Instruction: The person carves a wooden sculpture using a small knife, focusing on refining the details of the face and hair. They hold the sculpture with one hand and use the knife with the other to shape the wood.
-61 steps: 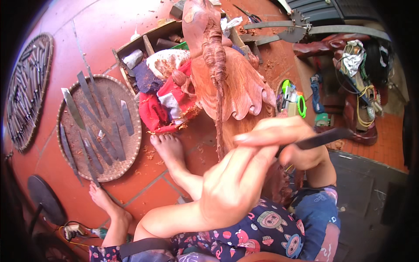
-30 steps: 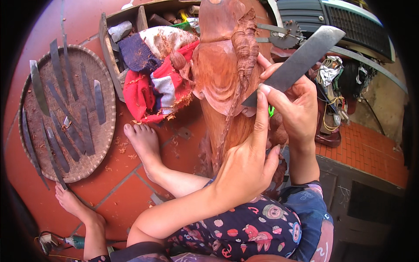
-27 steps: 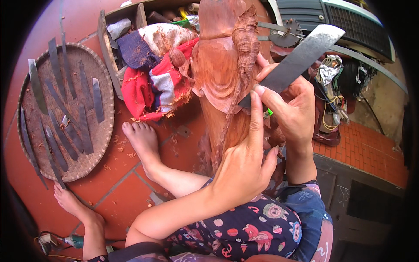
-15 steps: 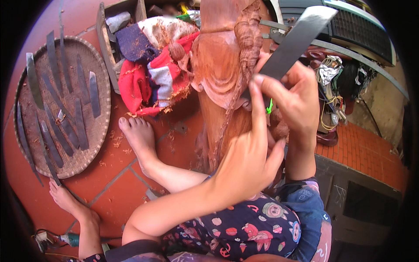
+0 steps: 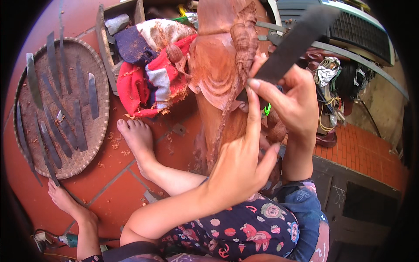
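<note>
A reddish-brown carved wooden piece, with rippled relief and a gnarled raised strip, stands in front of me. My right hand is closed round a flat dark carving chisel, thumb along its face. The blade slants from upper right down to the carving, where its lower end is mostly covered by fingers. My left hand comes across from the lower left. Its index finger stretches up against the chisel's lower end, and its thumb sticks out to the right. The left hand's other fingers are partly hidden.
At left, a round woven tray bears several dark blades. Red, white and navy cloth with shavings lies by a wooden box. My bare foot rests on the tiles. Cables hang at right, below a grey machine.
The chisel's upper end has swung slightly and looks blurred, its bright glare gone. Both hands have shifted slightly left with the carving in the picture; the grip is the same.
</note>
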{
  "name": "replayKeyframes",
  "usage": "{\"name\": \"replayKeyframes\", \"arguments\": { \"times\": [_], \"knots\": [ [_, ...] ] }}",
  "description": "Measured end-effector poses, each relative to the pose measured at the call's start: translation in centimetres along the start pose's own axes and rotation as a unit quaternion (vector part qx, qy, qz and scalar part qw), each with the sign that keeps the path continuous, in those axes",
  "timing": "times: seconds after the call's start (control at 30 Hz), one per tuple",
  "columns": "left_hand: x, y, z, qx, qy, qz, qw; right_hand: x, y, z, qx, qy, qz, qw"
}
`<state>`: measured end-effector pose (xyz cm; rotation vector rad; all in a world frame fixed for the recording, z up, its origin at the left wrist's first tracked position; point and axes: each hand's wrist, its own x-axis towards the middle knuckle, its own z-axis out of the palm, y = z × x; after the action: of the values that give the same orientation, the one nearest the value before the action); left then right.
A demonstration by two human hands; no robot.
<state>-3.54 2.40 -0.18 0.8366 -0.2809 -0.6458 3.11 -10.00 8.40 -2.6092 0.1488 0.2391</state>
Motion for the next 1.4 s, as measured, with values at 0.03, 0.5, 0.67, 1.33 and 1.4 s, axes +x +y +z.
{"name": "replayKeyframes", "arguments": {
  "times": [0.03,0.5,0.67,1.33,1.4],
  "knots": [
    [0.7,-0.5,0.0,0.031,0.012,0.011,0.999,0.3,-0.2,0.1,-0.014,0.008,0.017,1.000],
    [0.7,0.2,-0.4,0.034,0.017,0.011,0.999,-0.3,-0.5,0.2,-0.020,0.012,0.012,1.000],
    [0.9,0.1,-0.5,0.061,0.005,0.001,0.998,0.0,-0.7,0.3,-0.138,0.029,-0.023,0.990],
    [1.2,0.9,-1.1,0.031,0.004,-0.007,0.999,0.0,0.8,0.3,0.051,0.050,-0.016,0.997],
    [-0.4,0.9,-0.5,-0.014,-0.005,-0.012,1.000,0.0,2.2,-0.1,0.082,0.001,-0.071,0.994]
  ]
}}
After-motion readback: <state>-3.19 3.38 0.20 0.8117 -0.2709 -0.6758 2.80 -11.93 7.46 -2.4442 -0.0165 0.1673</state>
